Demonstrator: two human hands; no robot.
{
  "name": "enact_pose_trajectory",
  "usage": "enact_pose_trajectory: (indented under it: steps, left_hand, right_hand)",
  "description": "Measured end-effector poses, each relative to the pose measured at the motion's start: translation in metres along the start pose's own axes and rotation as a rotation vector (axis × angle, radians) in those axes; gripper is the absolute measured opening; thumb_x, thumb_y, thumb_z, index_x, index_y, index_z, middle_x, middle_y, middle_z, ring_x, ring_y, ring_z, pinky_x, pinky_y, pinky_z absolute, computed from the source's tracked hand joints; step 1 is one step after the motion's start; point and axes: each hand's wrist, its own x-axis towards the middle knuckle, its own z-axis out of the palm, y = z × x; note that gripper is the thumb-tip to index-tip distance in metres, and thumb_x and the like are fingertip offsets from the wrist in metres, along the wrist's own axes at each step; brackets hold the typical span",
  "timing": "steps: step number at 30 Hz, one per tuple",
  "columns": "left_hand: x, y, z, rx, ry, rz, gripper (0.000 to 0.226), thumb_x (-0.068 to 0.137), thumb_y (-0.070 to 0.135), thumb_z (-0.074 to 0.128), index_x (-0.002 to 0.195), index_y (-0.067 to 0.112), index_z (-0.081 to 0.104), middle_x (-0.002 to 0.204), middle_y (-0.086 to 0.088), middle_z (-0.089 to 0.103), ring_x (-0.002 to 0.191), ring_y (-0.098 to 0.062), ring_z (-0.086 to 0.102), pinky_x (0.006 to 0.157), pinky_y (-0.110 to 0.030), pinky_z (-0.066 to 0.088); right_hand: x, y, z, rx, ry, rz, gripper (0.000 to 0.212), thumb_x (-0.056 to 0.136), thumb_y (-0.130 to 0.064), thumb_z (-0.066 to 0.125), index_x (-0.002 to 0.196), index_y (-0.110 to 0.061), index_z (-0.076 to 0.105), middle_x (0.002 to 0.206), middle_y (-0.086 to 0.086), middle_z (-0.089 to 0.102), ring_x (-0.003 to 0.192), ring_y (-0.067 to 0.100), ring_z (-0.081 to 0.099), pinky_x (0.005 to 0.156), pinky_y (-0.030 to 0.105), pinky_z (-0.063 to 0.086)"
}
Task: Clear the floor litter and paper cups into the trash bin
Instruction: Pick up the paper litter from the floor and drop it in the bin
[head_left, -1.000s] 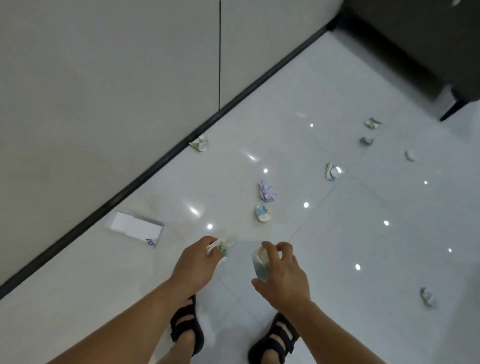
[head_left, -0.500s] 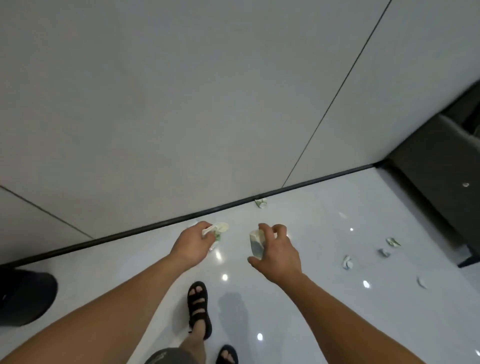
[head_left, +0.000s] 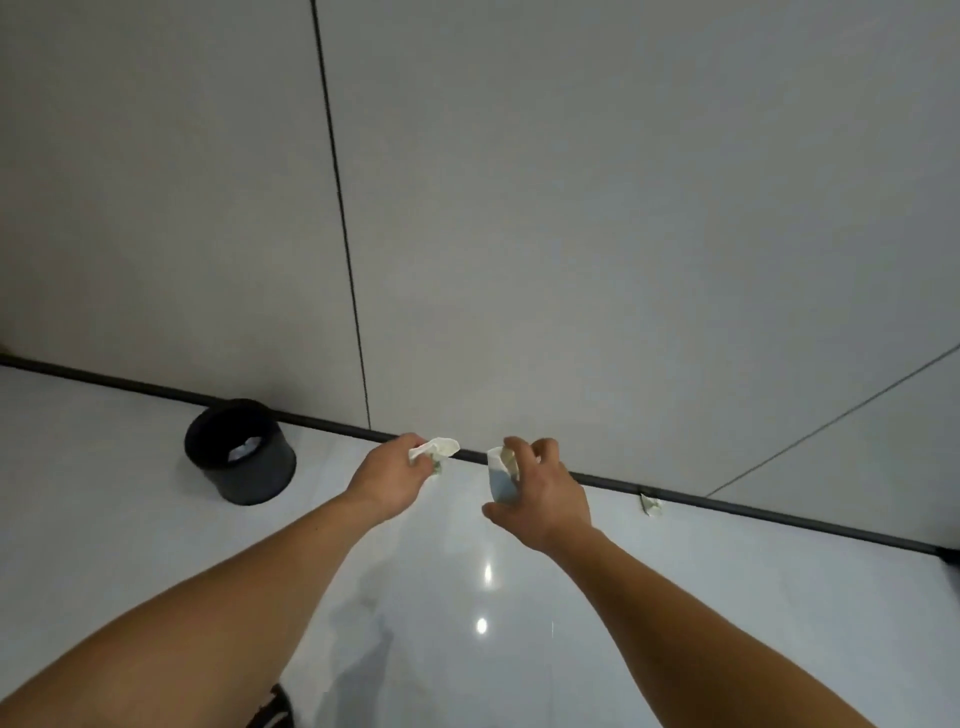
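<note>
My left hand (head_left: 394, 475) is closed around a crumpled white paper cup (head_left: 439, 449) with a green mark, held out in front of me. My right hand (head_left: 540, 493) grips a squashed white and blue paper cup (head_left: 500, 475). A round black trash bin (head_left: 244, 462) stands on the floor by the wall, to the left of both hands, with white paper showing inside it. One more crumpled piece of litter (head_left: 650, 505) lies on the floor against the baseboard at the right.
A pale panelled wall (head_left: 519, 208) with a dark baseboard (head_left: 779, 519) runs across the view. The glossy white tiled floor (head_left: 467, 649) reflects ceiling lights. The tip of my black sandal (head_left: 272, 712) shows at the bottom edge.
My view has swung left, away from the littered floor, bringing the black trash bin into sight. Both hands still hold their crumpled cups, now raised in front of the wall.
</note>
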Motion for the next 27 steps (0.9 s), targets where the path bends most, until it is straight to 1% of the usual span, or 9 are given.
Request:
enact_pose_trajectory:
  steps: [3,5,8,11,14,16,18,21,27]
  left_hand:
    - [-0.005,-0.056,-0.053,-0.025,0.039,-0.054,0.011,0.094,0.032,0.051,0.097,0.023,0.058,0.098,-0.002,0.063,0.083,-0.018,0.054,0.068,-0.025,0.037]
    - [-0.008,-0.096,-0.094,-0.048,0.066,-0.099,0.010,0.093,0.032,0.054,0.096,0.023,0.058,0.098,-0.003,0.064,0.084,-0.020,0.056,0.070,-0.028,0.043]
    - [-0.011,-0.153,-0.157,-0.021,0.109,-0.165,0.023,0.094,0.032,0.053,0.108,0.015,0.061,0.105,-0.007,0.062,0.090,-0.022,0.055,0.078,-0.030,0.044]
    - [-0.016,-0.201,-0.207,0.027,0.139,-0.222,0.029,0.096,0.032,0.052,0.114,0.011,0.059,0.114,-0.011,0.061,0.100,-0.027,0.058,0.080,-0.029,0.043]
    - [-0.014,-0.235,-0.243,0.003,0.155,-0.276,0.030,0.097,0.030,0.049,0.118,0.011,0.057,0.112,-0.013,0.063,0.099,-0.027,0.059,0.079,-0.030,0.044]
    - [-0.004,-0.251,-0.259,-0.001,0.155,-0.287,0.029,0.098,0.031,0.047,0.115,0.011,0.058,0.110,-0.013,0.064,0.092,-0.024,0.059,0.074,-0.027,0.043]
    - [0.011,-0.264,-0.270,-0.001,0.144,-0.295,0.029,0.098,0.032,0.047,0.114,0.011,0.058,0.110,-0.012,0.064,0.093,-0.024,0.059,0.072,-0.026,0.040]
    - [0.040,-0.282,-0.282,-0.002,0.112,-0.326,0.030,0.097,0.033,0.048,0.116,0.012,0.058,0.111,-0.011,0.064,0.098,-0.025,0.060,0.072,-0.024,0.039]
    - [0.124,-0.333,-0.321,0.013,0.058,-0.403,0.027,0.096,0.035,0.050,0.108,0.012,0.060,0.106,-0.008,0.065,0.095,-0.022,0.060,0.074,-0.026,0.043]
  right_hand:
    - [0.026,-0.064,0.019,-0.020,-0.015,-0.056,0.084,0.067,-0.055,0.073,0.136,-0.037,0.029,0.127,-0.002,0.035,0.098,0.024,0.055,0.072,0.031,0.052]
    - [0.042,-0.111,0.037,-0.026,-0.035,-0.100,0.084,0.068,-0.055,0.073,0.137,-0.037,0.028,0.128,-0.002,0.035,0.100,0.023,0.055,0.073,0.030,0.054]
    - [0.065,-0.182,0.067,-0.052,-0.079,-0.171,0.086,0.070,-0.056,0.072,0.140,-0.036,0.027,0.131,-0.002,0.035,0.103,0.023,0.055,0.076,0.030,0.053]
    - [0.081,-0.246,0.094,-0.060,-0.123,-0.236,0.086,0.071,-0.055,0.073,0.141,-0.035,0.027,0.132,0.000,0.037,0.106,0.024,0.054,0.080,0.031,0.053]
    - [0.097,-0.298,0.117,-0.052,-0.177,-0.289,0.086,0.072,-0.055,0.072,0.142,-0.035,0.026,0.133,-0.001,0.036,0.110,0.024,0.053,0.085,0.032,0.054]
    - [0.112,-0.324,0.129,-0.048,-0.196,-0.312,0.084,0.073,-0.055,0.072,0.141,-0.036,0.026,0.134,-0.001,0.037,0.110,0.024,0.053,0.086,0.032,0.053]
    - [0.133,-0.344,0.140,-0.048,-0.219,-0.324,0.083,0.073,-0.054,0.071,0.141,-0.036,0.026,0.134,-0.001,0.038,0.110,0.023,0.053,0.085,0.031,0.053]
    - [0.168,-0.366,0.160,-0.050,-0.264,-0.328,0.083,0.073,-0.054,0.071,0.140,-0.036,0.026,0.133,-0.002,0.039,0.109,0.022,0.053,0.083,0.029,0.052]
    - [0.266,-0.409,0.217,0.007,-0.382,-0.338,0.080,0.077,-0.052,0.068,0.142,-0.033,0.026,0.135,-0.002,0.039,0.112,0.019,0.052,0.085,0.028,0.050]
